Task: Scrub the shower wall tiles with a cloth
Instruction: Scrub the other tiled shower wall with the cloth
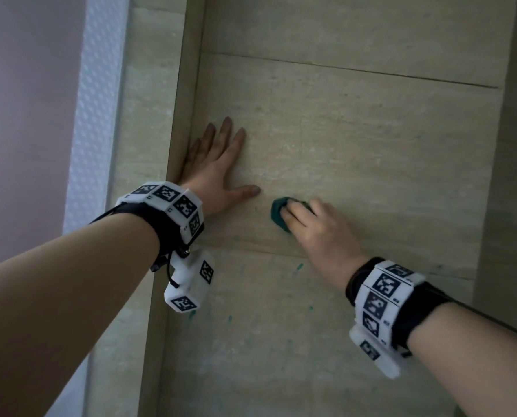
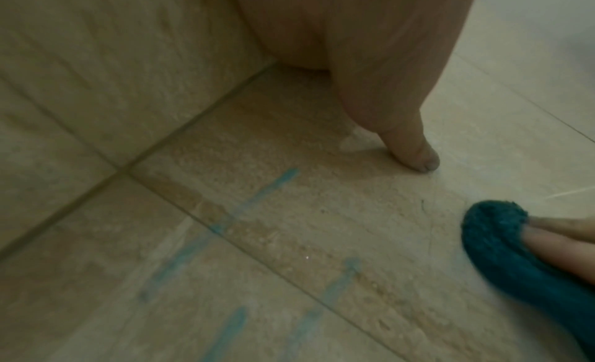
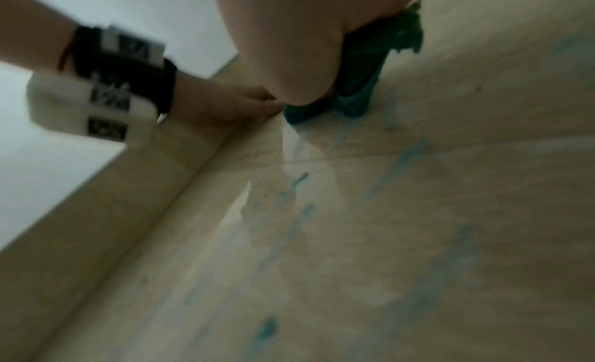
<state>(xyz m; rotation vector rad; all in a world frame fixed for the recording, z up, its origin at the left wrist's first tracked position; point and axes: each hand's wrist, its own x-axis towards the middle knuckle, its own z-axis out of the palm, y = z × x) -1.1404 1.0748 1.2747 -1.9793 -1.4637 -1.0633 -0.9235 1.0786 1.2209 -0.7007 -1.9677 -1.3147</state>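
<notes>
Beige shower wall tiles (image 1: 356,130) fill the head view, with teal streaks (image 1: 299,267) on the lower tile. My right hand (image 1: 314,227) presses a bunched teal cloth (image 1: 278,213) against the middle tile, fingers curled over it. The cloth (image 2: 502,242) shows at the right edge of the left wrist view with fingers on it, and the cloth (image 3: 360,87) sits under my palm in the right wrist view. My left hand (image 1: 218,164) lies flat on the wall near the corner, fingers spread, thumb (image 2: 415,148) pointing toward the cloth.
A side wall (image 1: 148,115) meets the tiled wall at a corner just left of my left hand. A white textured panel (image 1: 97,100) stands further left. Grout lines (image 1: 341,69) cross the wall. More teal streaks (image 2: 267,189) run below the hands.
</notes>
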